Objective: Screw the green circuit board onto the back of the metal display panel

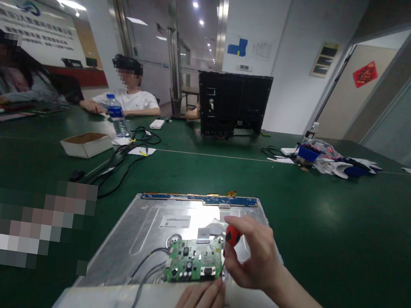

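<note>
My right hand (253,252) grips the red and black handle of a screwdriver (233,235), held upright over the right edge of a green circuit board (194,259). The thin shaft points down at the board's lower right corner; whether its tip sits in a screw is too small to tell. My left hand (199,306) lies with stretched fingers at the board's near edge, its fingertips close to the screwdriver's tip. The board sits on the metal back of a flat display panel (149,230). Cables (144,280) run from the board's left side over the panel's near edge.
A blue circuit strip (199,199) runs along the panel's far edge. On the green table stand a small open box (86,145), a water bottle (117,116), loose black cables (124,158), a black monitor (231,104) and a cluttered blue container (308,154). Two people sit across at left.
</note>
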`<state>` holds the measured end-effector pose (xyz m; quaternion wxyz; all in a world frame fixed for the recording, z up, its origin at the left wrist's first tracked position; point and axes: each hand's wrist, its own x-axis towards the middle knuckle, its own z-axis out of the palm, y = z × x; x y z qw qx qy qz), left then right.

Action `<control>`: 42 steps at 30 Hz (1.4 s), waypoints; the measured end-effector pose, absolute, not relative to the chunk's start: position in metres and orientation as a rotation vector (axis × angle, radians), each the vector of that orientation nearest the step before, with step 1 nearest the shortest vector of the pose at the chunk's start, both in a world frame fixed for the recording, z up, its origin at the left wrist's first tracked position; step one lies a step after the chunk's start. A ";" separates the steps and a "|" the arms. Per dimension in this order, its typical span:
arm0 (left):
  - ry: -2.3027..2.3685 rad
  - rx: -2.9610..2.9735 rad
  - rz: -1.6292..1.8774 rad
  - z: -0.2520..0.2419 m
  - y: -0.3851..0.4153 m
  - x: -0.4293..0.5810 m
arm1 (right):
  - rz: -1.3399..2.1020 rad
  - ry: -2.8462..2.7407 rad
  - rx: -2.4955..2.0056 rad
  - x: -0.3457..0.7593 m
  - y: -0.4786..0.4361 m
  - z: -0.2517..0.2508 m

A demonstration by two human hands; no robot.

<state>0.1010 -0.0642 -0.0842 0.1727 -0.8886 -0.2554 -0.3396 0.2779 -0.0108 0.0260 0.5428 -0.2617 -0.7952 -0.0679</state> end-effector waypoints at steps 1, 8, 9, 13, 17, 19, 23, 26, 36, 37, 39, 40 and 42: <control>-0.725 -2.521 -0.970 -0.084 -0.064 0.101 | -0.157 -1.887 -0.618 0.278 -0.011 0.027; -0.722 -2.565 -0.903 -0.090 -0.064 0.096 | -0.170 -1.879 -0.663 0.279 -0.010 0.022; -0.715 -2.568 -0.895 -0.090 -0.063 0.096 | -0.179 -1.874 -0.673 0.280 -0.010 0.020; -0.695 -2.548 -0.909 -0.087 -0.062 0.097 | -0.182 -1.885 -0.668 0.281 -0.010 0.017; -0.699 -2.527 -0.939 -0.083 -0.063 0.099 | -0.159 -1.902 -0.646 0.279 -0.010 0.020; -0.706 -2.525 -0.949 -0.082 -0.063 0.100 | -0.174 -1.893 -0.626 0.278 -0.011 0.022; -0.725 -2.532 -0.950 -0.082 -0.064 0.101 | -0.206 -1.876 -0.613 0.277 -0.012 0.027; -0.723 -2.511 -0.969 -0.082 -0.064 0.101 | -0.199 -1.883 -0.640 0.278 -0.013 0.028; -0.694 -2.563 -0.892 -0.089 -0.062 0.096 | -0.184 -1.880 -0.711 0.279 -0.009 0.021; -0.694 -2.563 -0.893 -0.089 -0.061 0.096 | -0.186 -1.882 -0.711 0.279 -0.009 0.020; -0.689 -2.566 -0.893 -0.090 -0.061 0.096 | -0.181 -1.890 -0.704 0.279 -0.009 0.019; -0.688 -2.568 -0.890 -0.090 -0.061 0.096 | -0.179 -1.894 -0.700 0.279 -0.009 0.019; -0.690 -2.565 -0.888 -0.090 -0.062 0.096 | -0.176 -1.900 -0.696 0.278 -0.009 0.020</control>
